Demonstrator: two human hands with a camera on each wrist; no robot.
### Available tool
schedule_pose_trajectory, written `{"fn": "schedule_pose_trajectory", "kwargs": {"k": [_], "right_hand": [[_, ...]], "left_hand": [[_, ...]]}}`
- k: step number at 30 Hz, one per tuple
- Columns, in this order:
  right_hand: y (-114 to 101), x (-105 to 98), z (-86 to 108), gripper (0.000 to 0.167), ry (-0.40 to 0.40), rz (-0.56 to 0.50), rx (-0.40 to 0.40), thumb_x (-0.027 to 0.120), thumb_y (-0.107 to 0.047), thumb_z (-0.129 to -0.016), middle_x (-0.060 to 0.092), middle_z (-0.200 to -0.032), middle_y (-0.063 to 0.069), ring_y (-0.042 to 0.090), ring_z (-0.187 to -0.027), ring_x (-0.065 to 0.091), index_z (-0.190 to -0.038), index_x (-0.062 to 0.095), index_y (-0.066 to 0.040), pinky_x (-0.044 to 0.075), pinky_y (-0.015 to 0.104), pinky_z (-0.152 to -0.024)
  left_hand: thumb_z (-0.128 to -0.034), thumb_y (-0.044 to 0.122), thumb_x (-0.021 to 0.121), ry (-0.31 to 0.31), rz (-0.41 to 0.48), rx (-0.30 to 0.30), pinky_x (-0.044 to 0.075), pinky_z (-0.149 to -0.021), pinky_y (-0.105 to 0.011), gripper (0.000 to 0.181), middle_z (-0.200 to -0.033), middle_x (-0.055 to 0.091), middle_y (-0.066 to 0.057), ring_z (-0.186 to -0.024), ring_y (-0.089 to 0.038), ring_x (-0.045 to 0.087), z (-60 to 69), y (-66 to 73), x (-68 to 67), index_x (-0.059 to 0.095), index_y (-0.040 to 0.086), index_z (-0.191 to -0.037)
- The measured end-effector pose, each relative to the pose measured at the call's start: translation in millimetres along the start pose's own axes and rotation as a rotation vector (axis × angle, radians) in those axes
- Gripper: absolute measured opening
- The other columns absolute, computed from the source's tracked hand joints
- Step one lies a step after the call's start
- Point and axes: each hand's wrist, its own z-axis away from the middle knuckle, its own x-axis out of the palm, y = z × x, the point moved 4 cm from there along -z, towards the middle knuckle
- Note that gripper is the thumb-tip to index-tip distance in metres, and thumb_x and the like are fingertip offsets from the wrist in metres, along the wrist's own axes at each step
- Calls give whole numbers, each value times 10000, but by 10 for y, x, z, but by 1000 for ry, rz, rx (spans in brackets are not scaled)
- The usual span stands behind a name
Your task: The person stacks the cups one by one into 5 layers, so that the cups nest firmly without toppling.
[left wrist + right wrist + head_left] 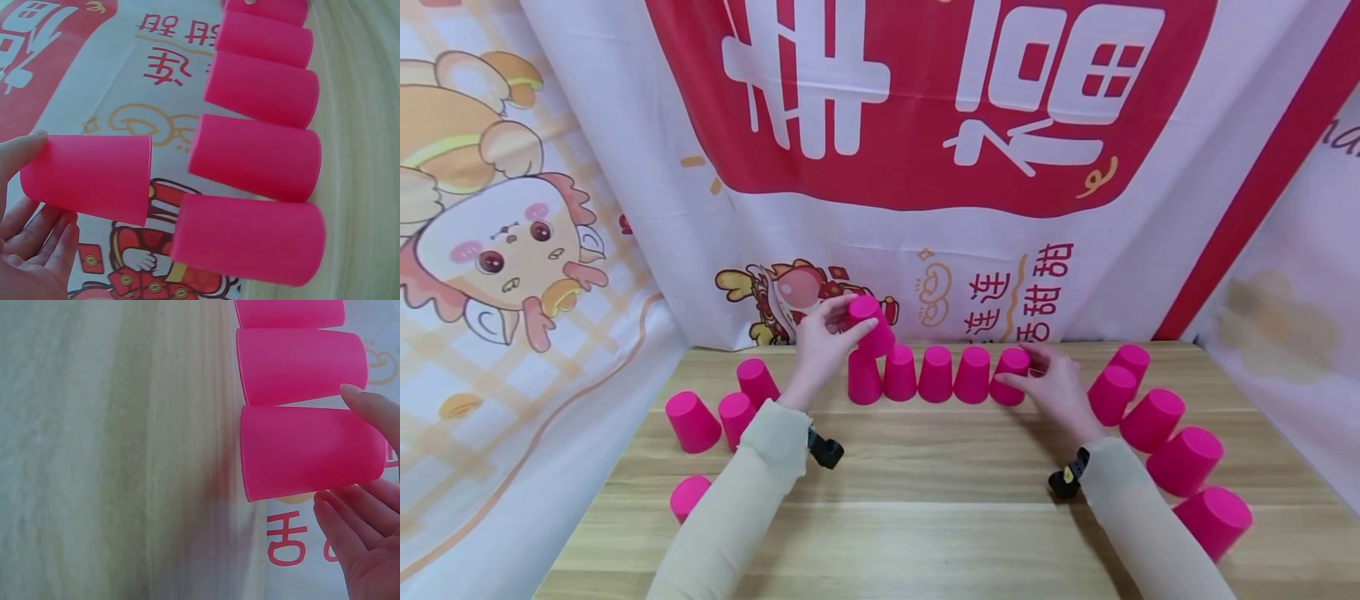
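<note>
My left hand [826, 337] grips a pink cup [872, 327] near its closed end, between thumb and fingers. That cup is upside down, slightly tilted, just above the left end of a row of pink cups standing upside down. The leftmost row cup [250, 240] shows below the held one in the left wrist view. At the row's right end, my right hand [1056, 385] has its thumb and fingers around the last cup [312, 453], which stands on the table. The neighbouring cup [300, 365] is close beside it.
Several pink cups [1152, 419] stand in a slanting line on the right side of the wooden table [925, 542]. More stand on the left, including one [692, 422] near the edge, partly behind the left sleeve. A printed cloth [880, 225] hangs behind the table.
</note>
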Motion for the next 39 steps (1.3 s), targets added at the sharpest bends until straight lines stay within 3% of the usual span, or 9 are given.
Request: {"fn": "schedule_pose_trajectory", "kwargs": {"k": [6,16,26,32,34,36,39], "right_hand": [[-53,-105,122,845,-1,10,-32,829,-496,-834,564,-1415,166,391,-1240,557,-1496,505,-84,494,538,-1002],[-264,-319,348,843,-18,13,-59,840,-464,-833,555,-1436,189,389,-1291,544,-1503,496,-85,476,532,-1017],[-489,-639,573,808,61,55,-147,837,-496,-819,586,-1401,191,385,-1264,571,-1456,560,-83,495,531,-980],[-480,-887,734,867,111,110,-91,811,-541,-826,555,-1430,211,416,-1272,546,-1507,504,-102,517,578,-930],[-437,-1001,780,873,130,111,-48,797,-541,-841,537,-1455,194,409,-1285,530,-1534,470,-125,529,543,-931],[-381,-1130,822,878,153,101,-6,785,-551,-847,527,-1471,174,403,-1297,517,-1552,447,-152,560,385,-918],[-279,-1329,883,853,182,56,34,784,-529,-857,523,-1478,153,395,-1303,514,-1554,448,-170,509,131,-839]], "left_hand": [[-869,291,843,-15,9,-8,552,-928,-334,544,-1218,682,-29,-1089,-191,656,8,-72,104,652,126,-1351],[-879,258,835,-22,-7,-11,552,-928,-330,521,-1236,692,-45,-1097,-198,658,24,-109,186,669,150,-1361],[-887,290,826,-33,-27,-36,556,-922,-337,526,-1271,676,-24,-1103,-194,645,22,-144,190,664,197,-1378],[-875,316,834,-33,-47,-36,559,-901,-326,528,-1224,690,-7,-1059,-171,648,7,-165,184,673,198,-1364],[-871,325,837,-36,-47,-33,559,-901,-331,535,-1221,691,-7,-1060,-171,649,3,-174,182,674,193,-1363],[-868,336,838,-38,-48,-30,559,-904,-340,539,-1218,692,-9,-1063,-176,649,0,-178,179,675,188,-1360],[-869,344,836,-40,-51,-28,556,-913,-357,541,-1219,692,-10,-1070,-181,644,1,-175,171,674,183,-1359]]}}
